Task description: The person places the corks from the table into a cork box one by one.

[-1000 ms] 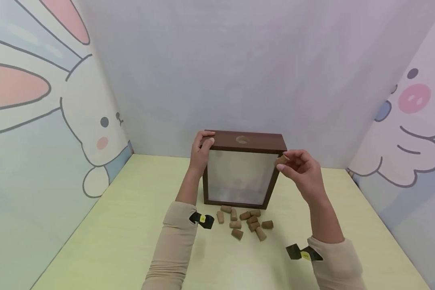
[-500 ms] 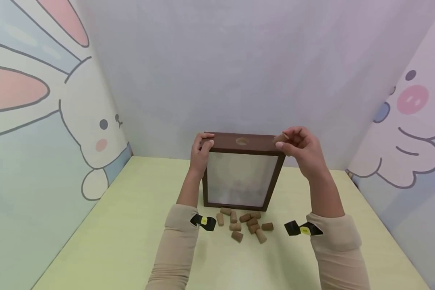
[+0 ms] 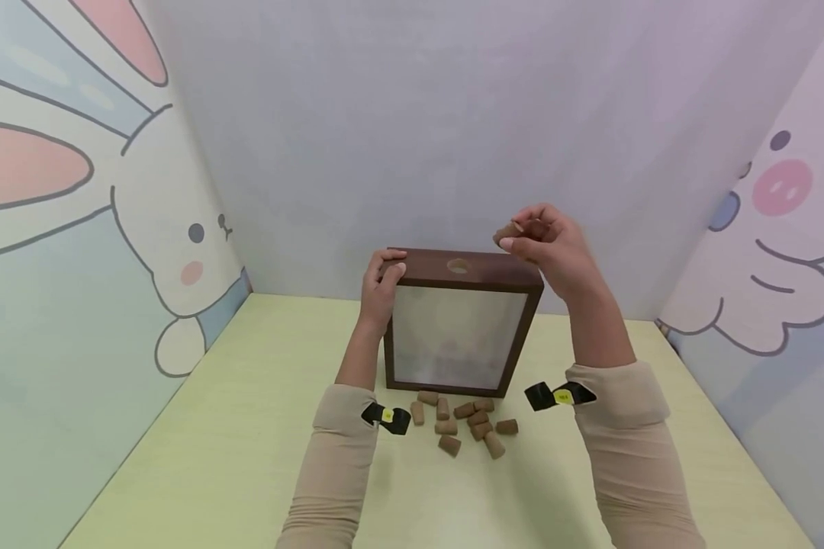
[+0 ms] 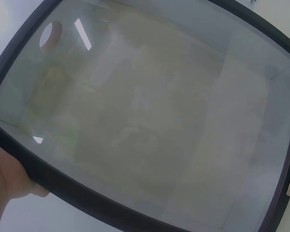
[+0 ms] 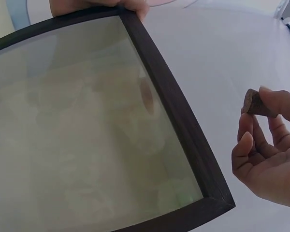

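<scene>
A dark brown framed box [image 3: 426,265] with a clear front panel [image 5: 82,130] stands upright on the table. Its top has one round hole [image 3: 459,265], also visible through the panel in the left wrist view. My left hand [image 3: 381,286] grips the top left corner, thumb on the front edge and fingers over the top. Above the right part of the top, my right hand [image 3: 552,248] pinches a cork [image 3: 507,232] between thumb and fingertips. In the right wrist view that cork [image 5: 257,103] is held tilted, apart from the frame.
Several loose corks [image 3: 481,427] lie scattered on the pale yellow-green table [image 3: 288,366], just in front of the box. A plain light cloth wall [image 3: 412,122] rises behind it. Side walls carry a cartoon rabbit [image 3: 172,229] and a pig-nosed figure [image 3: 776,252].
My right hand has risen from beside the box's upper right corner and moved leftward over its top, carrying the cork. The left hand keeps its grip on the corner.
</scene>
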`<state>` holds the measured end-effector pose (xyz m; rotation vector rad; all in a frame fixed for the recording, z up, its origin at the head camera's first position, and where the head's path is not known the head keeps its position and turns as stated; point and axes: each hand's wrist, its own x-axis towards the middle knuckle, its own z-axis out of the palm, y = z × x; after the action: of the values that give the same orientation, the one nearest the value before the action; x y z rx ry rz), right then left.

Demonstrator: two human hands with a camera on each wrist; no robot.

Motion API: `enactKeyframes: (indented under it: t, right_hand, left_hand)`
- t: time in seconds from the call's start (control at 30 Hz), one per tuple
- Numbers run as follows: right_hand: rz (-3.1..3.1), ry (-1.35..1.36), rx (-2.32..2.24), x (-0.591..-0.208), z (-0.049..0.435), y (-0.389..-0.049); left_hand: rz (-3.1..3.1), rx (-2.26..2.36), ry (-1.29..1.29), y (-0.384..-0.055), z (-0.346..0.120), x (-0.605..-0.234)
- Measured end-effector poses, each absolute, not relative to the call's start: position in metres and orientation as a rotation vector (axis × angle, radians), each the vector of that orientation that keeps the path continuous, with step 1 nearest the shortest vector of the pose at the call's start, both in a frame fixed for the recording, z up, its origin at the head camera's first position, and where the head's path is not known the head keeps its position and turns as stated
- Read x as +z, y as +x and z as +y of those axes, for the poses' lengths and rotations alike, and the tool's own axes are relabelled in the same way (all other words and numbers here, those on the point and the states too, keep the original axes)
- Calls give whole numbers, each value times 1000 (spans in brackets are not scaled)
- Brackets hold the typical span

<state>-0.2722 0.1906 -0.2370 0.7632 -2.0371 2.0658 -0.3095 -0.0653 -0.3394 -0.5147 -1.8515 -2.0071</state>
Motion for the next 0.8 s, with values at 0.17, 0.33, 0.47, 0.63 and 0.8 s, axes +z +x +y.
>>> enactKeyframes:
  t: [0.17,0.33,0.47,0.63,0.8]
  right_hand:
    - [-2356,582,1917,-227,178,-284]
    - [-2588,525,1859,-218,168,-296]
    - [-2722,509,1846,-212,161,-303]
    - [-2887,515,1788,-207,153,-314]
    - [-3071,558,1631,-205,148,-324]
  left_hand:
    - [-1840,-2015,-515,-311,-66,-340]
    - [-1839,-2026,-531,-312,-66,-340]
    - [-1856,-2046,-528,-313,-67,-340]
    - [-1865,-2061,-541,-312,-68,-338]
    - [-1862,-2065,-529,-310,-68,-339]
